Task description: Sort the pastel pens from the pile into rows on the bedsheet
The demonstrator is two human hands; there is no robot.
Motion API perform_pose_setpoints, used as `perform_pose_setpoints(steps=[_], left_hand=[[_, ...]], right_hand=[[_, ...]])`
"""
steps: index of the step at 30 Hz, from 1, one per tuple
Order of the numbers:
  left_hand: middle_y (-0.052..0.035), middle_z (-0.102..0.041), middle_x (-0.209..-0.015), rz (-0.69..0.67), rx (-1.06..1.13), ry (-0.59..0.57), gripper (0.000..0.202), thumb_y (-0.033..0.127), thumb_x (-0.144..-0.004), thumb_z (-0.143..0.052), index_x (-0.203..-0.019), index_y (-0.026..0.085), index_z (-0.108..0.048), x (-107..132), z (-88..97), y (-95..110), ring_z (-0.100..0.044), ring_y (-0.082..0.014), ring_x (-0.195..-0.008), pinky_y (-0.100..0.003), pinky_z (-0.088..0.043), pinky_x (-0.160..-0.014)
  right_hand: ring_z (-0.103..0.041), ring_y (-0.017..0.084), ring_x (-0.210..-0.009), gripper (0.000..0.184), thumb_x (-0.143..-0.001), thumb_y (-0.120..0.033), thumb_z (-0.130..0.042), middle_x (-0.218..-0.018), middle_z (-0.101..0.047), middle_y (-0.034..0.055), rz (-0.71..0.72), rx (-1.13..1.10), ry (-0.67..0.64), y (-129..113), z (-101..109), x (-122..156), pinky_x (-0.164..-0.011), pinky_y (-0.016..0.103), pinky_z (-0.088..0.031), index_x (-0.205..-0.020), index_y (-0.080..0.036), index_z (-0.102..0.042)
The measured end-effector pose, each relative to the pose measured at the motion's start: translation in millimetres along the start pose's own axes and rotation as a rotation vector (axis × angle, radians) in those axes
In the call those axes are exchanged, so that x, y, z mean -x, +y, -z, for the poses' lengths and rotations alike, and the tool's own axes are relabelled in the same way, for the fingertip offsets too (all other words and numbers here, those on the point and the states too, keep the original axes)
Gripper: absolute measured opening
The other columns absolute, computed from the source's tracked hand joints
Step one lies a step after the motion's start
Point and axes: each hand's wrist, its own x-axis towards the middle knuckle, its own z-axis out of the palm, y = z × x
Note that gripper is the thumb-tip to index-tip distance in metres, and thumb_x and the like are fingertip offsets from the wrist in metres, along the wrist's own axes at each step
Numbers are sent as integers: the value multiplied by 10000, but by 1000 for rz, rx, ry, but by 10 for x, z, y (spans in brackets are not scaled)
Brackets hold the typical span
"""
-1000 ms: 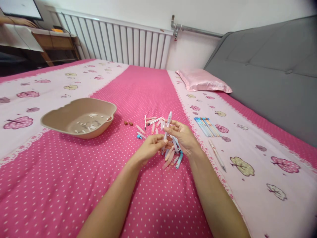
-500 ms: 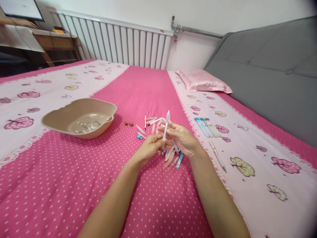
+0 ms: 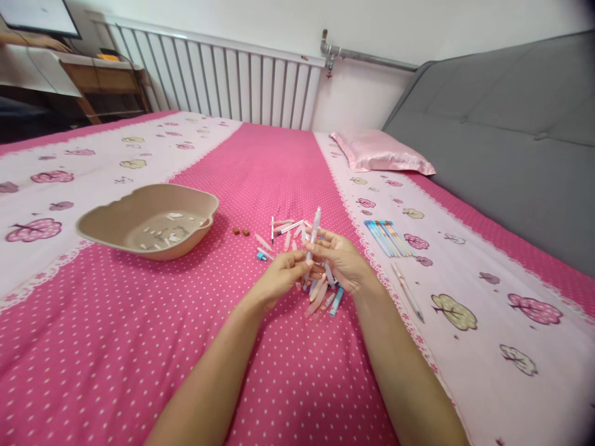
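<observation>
Both my hands meet over the pink dotted bedspread (image 3: 139, 347). My right hand (image 3: 341, 260) grips a white pen (image 3: 315, 228) that stands nearly upright, its top pointing away from me. My left hand (image 3: 279, 277) pinches the pen's lower end, fingers closed. Under and around the hands lies a heap of loose pen parts (image 3: 320, 296), pink, white and blue. More parts (image 3: 283, 230) are scattered just beyond the hands.
A beige tray (image 3: 116, 217) with several small white pieces stands to the left. A row of finished pens (image 3: 388, 237) and one single pen (image 3: 408, 291) lie to the right. A pink pillow (image 3: 381, 152) and grey headboard (image 3: 506, 136) are farther right.
The pen tilted slightly between my hands and came back close to where it was. Both hands stay in the same spot.
</observation>
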Motion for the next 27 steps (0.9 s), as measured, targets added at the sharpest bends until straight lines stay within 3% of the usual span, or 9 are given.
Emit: perform_pose_setpoints(steps=[7,11,17,23,27], left_hand=[[-99,-714,-812,15,-4,15,370,439,-693,-739,-877,123,-691,-14,44,-43,-661,-182,-739,-273,-467,-699],[-109,-713,-841,19,-14,16,388,457,-698,-730,-896,125,-693,-15,68,-56,-661,-188,-744,-287,-469,-703],[-103,-719,-812,17,-40,19,419,488,-674,-743,-869,121,-693,-12,66,-46,-662,-191,-763,-265,-451,-672],[-101,-723,-823,26,-41,18,413,478,-688,-737,-886,119,-680,2,55,-27,-662,-185,-767,-248,-431,-648],[-101,-722,-819,19,-24,4,404,467,-697,-734,-894,118,-679,4,55,-24,-658,-180,-748,-254,-436,-665]], right_hand=[[-632,127,-681,347,-657,-250,-777,-1060,-681,64,3,-14,-106,-34,54,-1,-544,232,-533,-961,-194,-618],[-633,131,-664,340,-683,-234,-742,-1035,-697,64,-19,-34,-131,-42,73,-4,-518,234,-529,-995,-192,-613],[-618,124,-587,363,-623,-230,-790,-907,-711,52,-18,-21,-66,-32,46,-9,-488,233,-519,-934,-174,-611],[-611,122,-560,469,-553,-220,-850,-730,-660,-15,-17,-27,1,-27,35,-20,-480,221,-509,-940,-173,-589],[-620,113,-604,431,-591,-239,-835,-826,-682,18,-11,-33,-7,-32,35,-15,-509,212,-518,-946,-168,-601]])
